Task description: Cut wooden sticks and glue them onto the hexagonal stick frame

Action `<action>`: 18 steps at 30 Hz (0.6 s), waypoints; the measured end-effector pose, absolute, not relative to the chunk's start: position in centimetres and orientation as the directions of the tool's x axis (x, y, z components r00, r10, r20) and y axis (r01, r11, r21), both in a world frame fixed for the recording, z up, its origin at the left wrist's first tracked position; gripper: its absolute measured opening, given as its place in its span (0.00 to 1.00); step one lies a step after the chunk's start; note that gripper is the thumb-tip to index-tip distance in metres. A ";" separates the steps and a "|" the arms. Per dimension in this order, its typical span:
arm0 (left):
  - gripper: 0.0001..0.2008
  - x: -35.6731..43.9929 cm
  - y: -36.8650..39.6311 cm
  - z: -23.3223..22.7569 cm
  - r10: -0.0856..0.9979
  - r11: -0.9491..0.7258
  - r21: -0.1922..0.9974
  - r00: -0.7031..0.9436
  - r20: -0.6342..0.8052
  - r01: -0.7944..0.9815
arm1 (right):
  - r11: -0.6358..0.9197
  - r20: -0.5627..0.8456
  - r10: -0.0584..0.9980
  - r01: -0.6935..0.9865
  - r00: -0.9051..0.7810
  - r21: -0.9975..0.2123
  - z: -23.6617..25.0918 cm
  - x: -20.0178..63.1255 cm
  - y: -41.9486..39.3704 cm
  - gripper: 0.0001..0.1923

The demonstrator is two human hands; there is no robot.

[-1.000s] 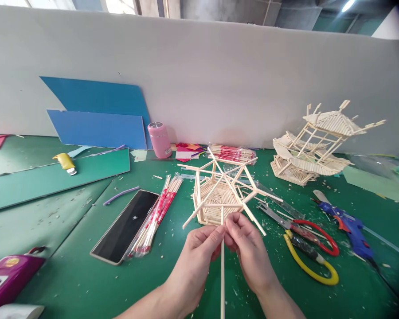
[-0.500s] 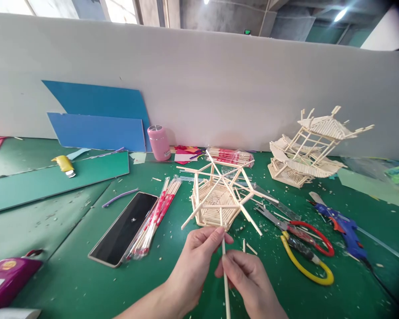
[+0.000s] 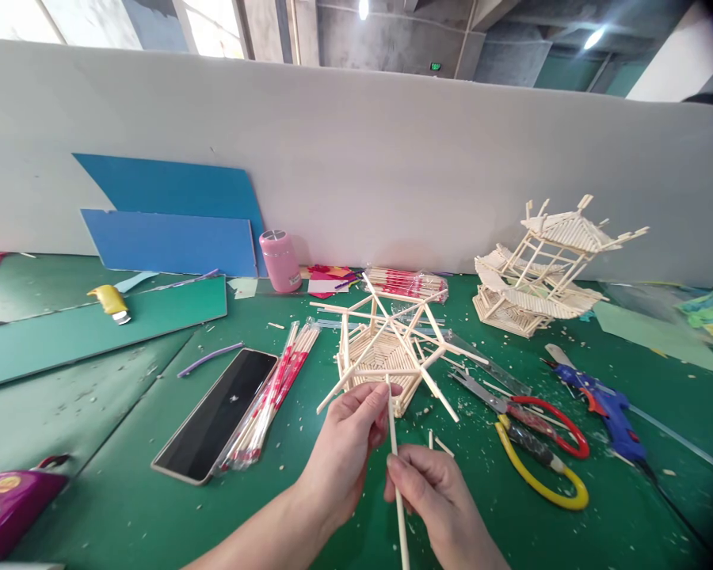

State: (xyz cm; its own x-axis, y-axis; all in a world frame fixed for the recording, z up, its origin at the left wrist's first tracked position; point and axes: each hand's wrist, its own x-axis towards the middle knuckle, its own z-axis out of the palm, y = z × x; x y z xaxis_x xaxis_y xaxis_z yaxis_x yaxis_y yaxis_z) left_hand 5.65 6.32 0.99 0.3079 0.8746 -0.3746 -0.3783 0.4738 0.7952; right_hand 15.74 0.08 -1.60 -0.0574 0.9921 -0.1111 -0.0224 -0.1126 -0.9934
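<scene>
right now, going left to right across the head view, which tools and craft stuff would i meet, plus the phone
yellow utility knife → smartphone → plastic-wrapped stick bundle → hexagonal stick frame → red-and-yellow-handled pliers → blue glue gun

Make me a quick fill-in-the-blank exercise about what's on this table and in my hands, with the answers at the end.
1. In the picture, the left hand holds the stick at a point ____ (higher or lower) than the right hand.
2. The glue gun has a mostly ____ body.
3. In the picture, the phone lies to the ____ of the wrapped sticks.
4. The utility knife has a ____ handle.

Missing words: higher; blue; left; yellow.
</scene>
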 end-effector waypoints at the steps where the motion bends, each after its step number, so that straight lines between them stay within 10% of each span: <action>1: 0.11 5.7 6.4 1.0 0.875 0.475 0.791 0.303 -0.378 -0.386 | -0.114 -0.112 0.992 -0.027 -0.051 -0.993 -1.6 15.7 0.1 0.22; 18: 0.09 6.0 7.0 1.1 0.868 0.492 0.737 0.326 -0.375 -0.463 | -0.116 -0.114 0.992 -0.031 -0.060 -0.993 -1.1 15.7 0.3 0.22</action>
